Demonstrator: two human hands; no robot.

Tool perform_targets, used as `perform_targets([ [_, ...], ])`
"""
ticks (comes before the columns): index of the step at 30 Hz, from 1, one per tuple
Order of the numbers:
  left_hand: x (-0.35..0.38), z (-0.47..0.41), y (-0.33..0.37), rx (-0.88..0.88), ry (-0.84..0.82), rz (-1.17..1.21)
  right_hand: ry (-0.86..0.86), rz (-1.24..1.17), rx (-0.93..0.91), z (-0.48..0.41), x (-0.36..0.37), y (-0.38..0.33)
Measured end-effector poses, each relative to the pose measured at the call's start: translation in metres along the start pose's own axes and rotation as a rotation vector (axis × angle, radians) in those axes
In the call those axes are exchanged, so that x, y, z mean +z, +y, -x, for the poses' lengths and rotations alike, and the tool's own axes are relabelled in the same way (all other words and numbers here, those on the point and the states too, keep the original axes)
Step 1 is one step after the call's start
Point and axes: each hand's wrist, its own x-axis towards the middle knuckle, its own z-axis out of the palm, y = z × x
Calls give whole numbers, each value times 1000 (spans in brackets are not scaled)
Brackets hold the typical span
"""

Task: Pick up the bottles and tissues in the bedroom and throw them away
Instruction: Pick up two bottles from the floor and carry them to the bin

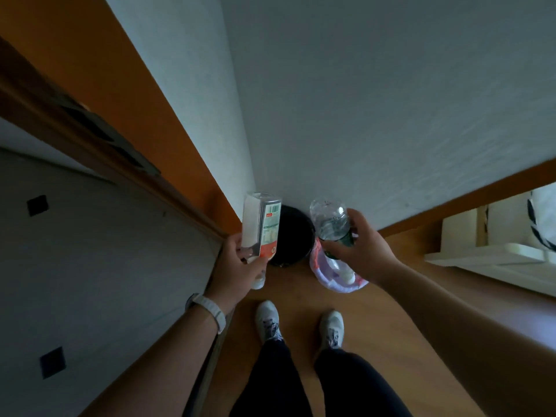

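Note:
My left hand [239, 267] grips a clear bottle with a white, green and orange label [261, 225] near its capped end, base pointing up and away. My right hand [359, 251] holds a clear ribbed water bottle with a green label [332, 224], also cap end down. Both bottles hang over a round black bin [296, 236] that stands on the wooden floor in the corner of the white walls. No tissues are visible.
A pink and white bag or cloth [329, 273] lies on the floor right of the bin. An orange door frame [126, 94] and grey door are at my left. White shelving [493, 248] stands at the right. My feet in white shoes [267, 320] stand close behind the bin.

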Motion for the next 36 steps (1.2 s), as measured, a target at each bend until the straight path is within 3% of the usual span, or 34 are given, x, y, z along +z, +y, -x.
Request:
perform_targets([
  [18,123,-214,-233,-226,30,-11,-50,-167,88,-205,201,189],
  [25,146,-288,-284,-106,93,-62,55,-285,31,-264,266,219],
  [29,159,-319,-307,-73,70,-83,17,-230,27,-285,294,239],
  [36,169,-330,-338,-99,-40,-330,-120,-58,91,-291,317,275],
])
